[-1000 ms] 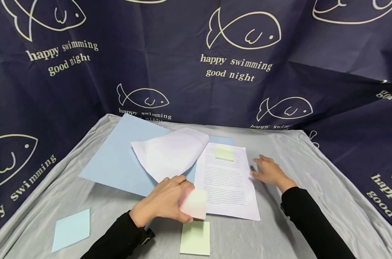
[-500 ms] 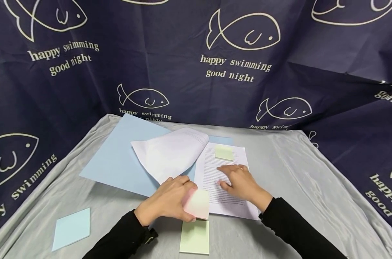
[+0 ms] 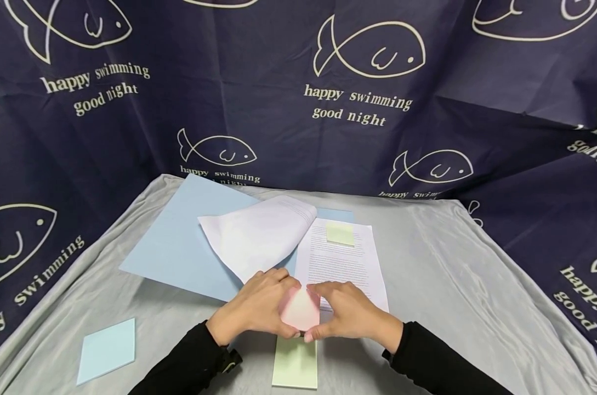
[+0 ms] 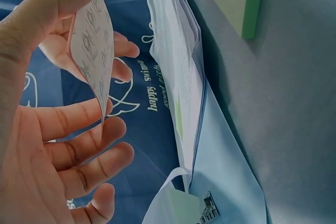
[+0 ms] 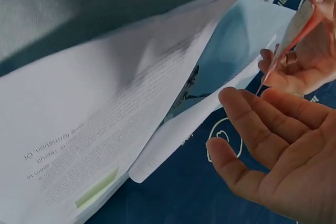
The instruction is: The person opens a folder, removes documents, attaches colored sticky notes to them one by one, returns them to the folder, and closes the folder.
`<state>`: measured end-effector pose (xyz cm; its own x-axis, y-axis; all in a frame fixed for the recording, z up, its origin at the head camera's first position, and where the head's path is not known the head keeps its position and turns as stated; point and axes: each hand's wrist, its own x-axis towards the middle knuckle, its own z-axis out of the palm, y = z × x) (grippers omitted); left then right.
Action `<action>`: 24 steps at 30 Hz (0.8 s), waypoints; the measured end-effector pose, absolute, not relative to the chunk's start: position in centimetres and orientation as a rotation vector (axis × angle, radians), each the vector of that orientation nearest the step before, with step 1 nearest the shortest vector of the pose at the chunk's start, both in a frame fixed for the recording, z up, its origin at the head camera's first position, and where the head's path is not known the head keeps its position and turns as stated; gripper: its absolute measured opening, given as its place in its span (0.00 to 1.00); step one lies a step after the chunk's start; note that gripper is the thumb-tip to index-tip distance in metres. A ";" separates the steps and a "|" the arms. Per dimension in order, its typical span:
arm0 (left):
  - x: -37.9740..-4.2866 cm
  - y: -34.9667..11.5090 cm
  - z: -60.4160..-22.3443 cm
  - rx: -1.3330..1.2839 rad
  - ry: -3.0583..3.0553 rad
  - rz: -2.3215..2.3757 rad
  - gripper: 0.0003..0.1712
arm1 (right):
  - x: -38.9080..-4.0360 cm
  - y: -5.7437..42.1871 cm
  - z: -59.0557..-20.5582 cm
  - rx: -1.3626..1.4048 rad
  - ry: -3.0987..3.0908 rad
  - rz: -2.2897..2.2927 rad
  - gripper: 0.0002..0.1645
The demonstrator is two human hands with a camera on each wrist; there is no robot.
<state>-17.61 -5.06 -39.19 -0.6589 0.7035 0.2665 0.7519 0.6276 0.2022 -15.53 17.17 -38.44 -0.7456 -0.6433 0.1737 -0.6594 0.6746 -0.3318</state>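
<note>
A pale pink sticky note pad (image 3: 302, 315) is held up between both hands, over the lower edge of the printed papers (image 3: 339, 269). My left hand (image 3: 259, 302) grips its left side, thumb at the near edge and fingers at the far edge. From the right, my right hand (image 3: 354, 312) pinches the other side with thumb and index finger; in the right wrist view its remaining fingers spread loosely. Seen edge-on in the left wrist view, the pad (image 4: 93, 40) looks slightly bowed, with grey marks on one face. A pale green sticky note pad (image 3: 294, 365) lies just below the hands.
A light blue folder (image 3: 175, 241) lies open at the back left, with a curled-over sheet (image 3: 259, 230) across it. One green sticky note (image 3: 340, 233) sits on the printed page. A light blue pad (image 3: 107, 351) lies front left. Behind the table hangs a dark fish-print curtain (image 3: 278, 99).
My right hand has come in from the right of the papers, across the page, to the pink pad's right side. My left hand has kept its hold, shifting only slightly right.
</note>
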 end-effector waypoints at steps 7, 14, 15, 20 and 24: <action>-17.5 -5.0 -39.2 -1.194 -2.687 -0.459 0.44 | -14.9 16.8 -38.8 1.091 -2.871 0.477 0.54; -17.7 -5.4 -39.4 -1.177 -2.722 -0.535 0.58 | -14.9 16.9 -38.8 1.045 -2.872 0.585 0.53; -17.7 -5.6 -39.4 -1.171 -2.732 -0.548 0.60 | -14.9 17.0 -38.8 1.041 -2.861 0.603 0.53; -17.8 -6.2 -39.6 -1.154 -2.763 -0.629 0.62 | -15.1 17.3 -38.9 1.042 -2.839 0.655 0.53; -17.9 -6.4 -39.8 -1.158 -2.748 -0.670 0.61 | -15.1 17.4 -39.0 1.051 -2.878 0.746 0.54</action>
